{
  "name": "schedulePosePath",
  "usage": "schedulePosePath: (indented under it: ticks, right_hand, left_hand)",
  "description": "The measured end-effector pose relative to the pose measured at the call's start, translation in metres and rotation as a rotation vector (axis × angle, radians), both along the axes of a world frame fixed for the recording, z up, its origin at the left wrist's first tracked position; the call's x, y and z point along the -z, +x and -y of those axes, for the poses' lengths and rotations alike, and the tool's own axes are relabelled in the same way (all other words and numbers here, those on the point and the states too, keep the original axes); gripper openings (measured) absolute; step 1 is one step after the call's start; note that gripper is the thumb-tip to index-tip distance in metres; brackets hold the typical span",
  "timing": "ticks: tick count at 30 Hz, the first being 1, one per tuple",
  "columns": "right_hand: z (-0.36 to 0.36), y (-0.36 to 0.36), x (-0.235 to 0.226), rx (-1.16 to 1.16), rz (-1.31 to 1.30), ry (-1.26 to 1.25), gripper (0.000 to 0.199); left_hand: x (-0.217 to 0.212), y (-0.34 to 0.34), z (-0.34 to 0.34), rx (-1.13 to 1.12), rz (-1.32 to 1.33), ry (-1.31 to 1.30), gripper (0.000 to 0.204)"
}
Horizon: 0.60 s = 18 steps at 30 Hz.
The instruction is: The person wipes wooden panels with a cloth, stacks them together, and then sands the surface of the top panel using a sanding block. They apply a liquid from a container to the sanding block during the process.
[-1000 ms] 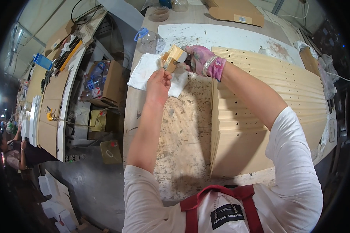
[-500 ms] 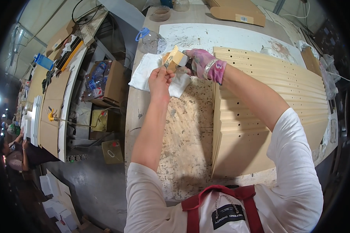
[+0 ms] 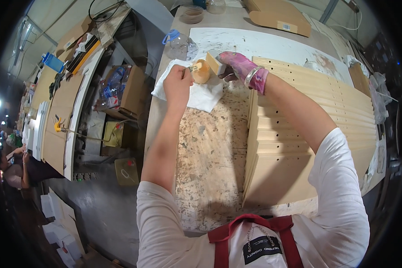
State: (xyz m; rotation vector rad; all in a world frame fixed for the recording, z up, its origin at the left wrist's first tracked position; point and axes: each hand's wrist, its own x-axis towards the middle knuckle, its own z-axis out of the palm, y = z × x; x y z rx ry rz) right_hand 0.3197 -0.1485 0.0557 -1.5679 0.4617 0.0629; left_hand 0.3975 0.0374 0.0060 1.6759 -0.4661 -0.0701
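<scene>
My bare left hand [image 3: 177,84] is closed on a small thin tool [image 3: 194,67], most of which its fingers hide. The tool's end is at the rim of a round orange-tan tub [image 3: 202,76] on a folded white cloth [image 3: 203,97]. Just right of the tub, my right hand [image 3: 240,67], in a stained pink glove, grips a flat tan piece [image 3: 213,63], tilted up; I cannot tell its kind. A stack of cream boards [image 3: 317,111] with small dark holes lies under my right forearm.
A clear plastic jug [image 3: 181,46] with a blue handle and a round dish [image 3: 192,15] stand behind the cloth. Cardboard [image 3: 279,18] lies at the back. Left of the table are a box of bottles [image 3: 120,89] and a side bench [image 3: 62,116]. Another person is at far left.
My hands have moved apart. The left has drawn the small tool away from the tan piece to the tub; the right has shifted slightly right with the piece. The tub now shows plainly.
</scene>
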Motion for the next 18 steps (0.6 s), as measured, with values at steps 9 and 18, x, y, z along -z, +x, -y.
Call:
schedulePosePath:
  ticks: [9, 18]
  right_hand:
    - [-0.007, 0.015, 0.014, -0.061, 0.215, -0.739, 0.049]
    - [-0.006, 0.038, 0.009, -0.082, 0.18, -0.779, 0.041]
  left_hand:
    - [-0.025, 0.014, 0.004, -0.053, 0.38, 0.363, 0.02]
    - [-0.027, 0.005, 0.007, -0.009, 0.55, 0.468, 0.016]
